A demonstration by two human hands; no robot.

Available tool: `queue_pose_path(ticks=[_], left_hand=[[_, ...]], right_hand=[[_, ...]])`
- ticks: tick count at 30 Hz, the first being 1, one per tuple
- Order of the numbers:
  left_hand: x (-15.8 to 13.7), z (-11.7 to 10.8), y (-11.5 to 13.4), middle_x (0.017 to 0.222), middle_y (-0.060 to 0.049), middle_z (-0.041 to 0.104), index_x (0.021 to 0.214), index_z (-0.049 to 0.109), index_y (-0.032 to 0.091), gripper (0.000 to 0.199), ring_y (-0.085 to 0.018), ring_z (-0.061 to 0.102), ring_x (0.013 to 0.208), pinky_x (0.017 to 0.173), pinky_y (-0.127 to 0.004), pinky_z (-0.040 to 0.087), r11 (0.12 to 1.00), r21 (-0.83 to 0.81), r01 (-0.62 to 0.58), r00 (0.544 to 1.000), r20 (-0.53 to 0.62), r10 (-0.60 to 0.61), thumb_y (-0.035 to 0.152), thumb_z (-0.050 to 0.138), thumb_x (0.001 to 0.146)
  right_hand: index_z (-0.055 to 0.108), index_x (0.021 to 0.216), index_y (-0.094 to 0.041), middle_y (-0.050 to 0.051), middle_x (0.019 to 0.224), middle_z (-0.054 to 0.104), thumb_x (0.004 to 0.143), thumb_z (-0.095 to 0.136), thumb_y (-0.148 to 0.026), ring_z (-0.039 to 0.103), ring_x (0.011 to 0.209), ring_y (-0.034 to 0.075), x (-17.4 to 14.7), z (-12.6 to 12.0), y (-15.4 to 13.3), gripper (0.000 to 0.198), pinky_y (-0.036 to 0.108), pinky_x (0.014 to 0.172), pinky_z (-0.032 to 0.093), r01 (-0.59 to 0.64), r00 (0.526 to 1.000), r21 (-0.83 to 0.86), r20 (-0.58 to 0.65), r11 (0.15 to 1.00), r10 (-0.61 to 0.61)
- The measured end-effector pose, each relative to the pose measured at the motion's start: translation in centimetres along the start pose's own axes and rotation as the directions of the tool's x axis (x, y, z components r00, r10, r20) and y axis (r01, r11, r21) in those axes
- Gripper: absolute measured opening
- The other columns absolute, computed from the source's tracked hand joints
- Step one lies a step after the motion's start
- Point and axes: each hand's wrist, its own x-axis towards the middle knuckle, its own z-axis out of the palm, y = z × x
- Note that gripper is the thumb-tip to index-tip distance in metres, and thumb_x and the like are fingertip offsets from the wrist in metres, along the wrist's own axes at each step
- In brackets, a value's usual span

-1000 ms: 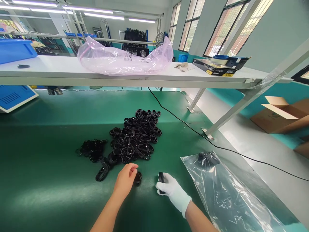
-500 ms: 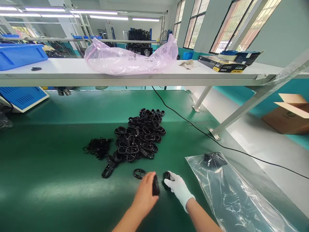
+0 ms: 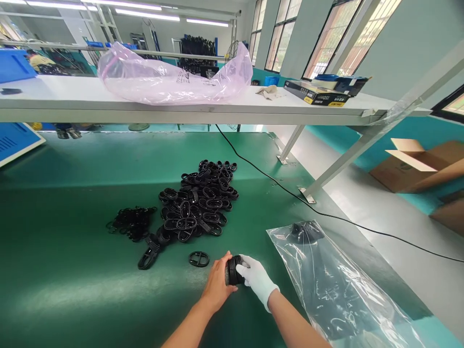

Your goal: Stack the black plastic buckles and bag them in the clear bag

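Between my two hands is a stack of black oval buckles (image 3: 235, 270), their edges lined up side by side. My bare left hand (image 3: 218, 280) is closed around the stack's left end. My right hand (image 3: 255, 276), in a white glove, grips the other end with thumb and fingers. A single black oval buckle (image 3: 198, 259) with a crossbar lies flat to the left of my left hand. Farther back is a big heap of the same black buckles (image 3: 195, 208). Left of the heap sits a smaller pile of thin black rings (image 3: 132, 222).
A clear plastic bag (image 3: 337, 285) with black pieces at its far end lies on the right of the green table (image 3: 90, 295). A black cable (image 3: 268, 180) crosses the table. Above runs a white shelf (image 3: 261, 115) holding a pink plastic bag (image 3: 170, 87). Cardboard boxes (image 3: 406, 164) stand right.
My hands were apart, each with black buckles. Now they have come together, joining these into one stack. The camera view has turned slightly to the right.
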Motion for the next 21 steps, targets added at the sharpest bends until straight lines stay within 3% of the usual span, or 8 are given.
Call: queue_pose_path(ticks=[8,21], left_hand=[[0.0,0.3,-0.6,0.135,-0.003,0.040,0.121,0.040,0.026,0.077,-0.021,0.037,0.123,0.104,-0.037,0.029,0.999,0.051,-0.012,1.000,-0.015,0.013,0.002,0.064,0.052],[0.3,0.5,-1.2,0.135,-0.003,0.041,0.122,0.038,0.026,0.078,-0.020,0.041,0.119,0.102,-0.036,0.032,0.999,0.044,-0.031,0.999,-0.025,0.032,0.002,0.065,0.053]], right_hand=[[0.049,0.121,-0.015,0.010,0.105,0.058,0.072,0.049,-0.027,0.057,0.070,0.014,-0.1,0.0,0.1,0.051,0.023,0.052,0.042,-0.025,0.999,-0.148,-0.040,0.989,0.020],[0.052,0.119,-0.012,0.006,0.089,0.064,0.074,0.045,-0.023,0.058,0.070,0.016,-0.5,0.1,-1.4,0.047,0.026,0.061,0.045,-0.007,0.999,-0.297,-0.035,0.955,-0.004]])
